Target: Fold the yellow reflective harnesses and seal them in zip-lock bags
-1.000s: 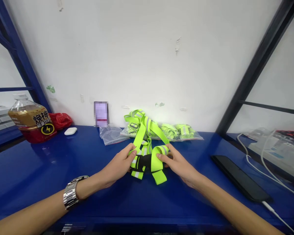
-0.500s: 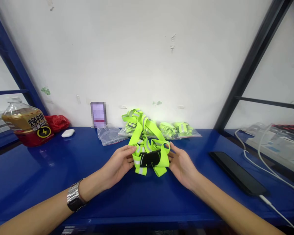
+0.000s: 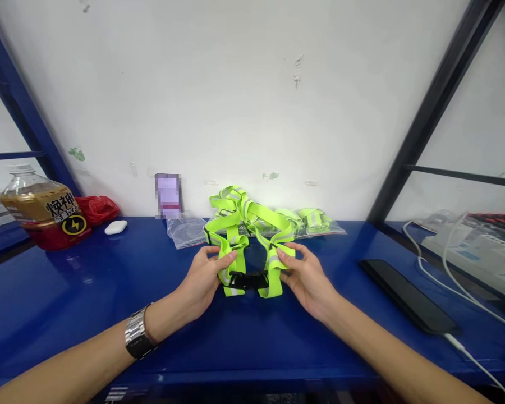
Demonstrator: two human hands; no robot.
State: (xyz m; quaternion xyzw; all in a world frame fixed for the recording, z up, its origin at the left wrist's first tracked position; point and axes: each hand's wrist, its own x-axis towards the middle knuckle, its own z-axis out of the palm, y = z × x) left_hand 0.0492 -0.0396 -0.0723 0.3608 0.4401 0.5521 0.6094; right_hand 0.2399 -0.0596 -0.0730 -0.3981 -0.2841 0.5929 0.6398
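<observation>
"State of the hands?"

"The left hand [image 3: 200, 278] grasps one lime loop of the reflective webbing harness [image 3: 273, 275]; the right hand [image 3: 307, 279] grasps the opposite loop; neither has released."

"Change from the earlier frame?"

"The loops now stand further apart; the black buckle [image 3: 244, 279] sits lower between them, drawn level."

"Harness location?"

"Centred between the hands, over the blue tabletop [image 3: 67, 314]; contact with the surface cannot be confirmed."

"Surroundings?"

"Bagged lime harnesses [image 3: 315, 221] lie directly behind it, against the wall; a black smartphone [image 3: 408, 295] lies to the right; a bottle of amber drink [image 3: 37, 207] stands far left."
</observation>
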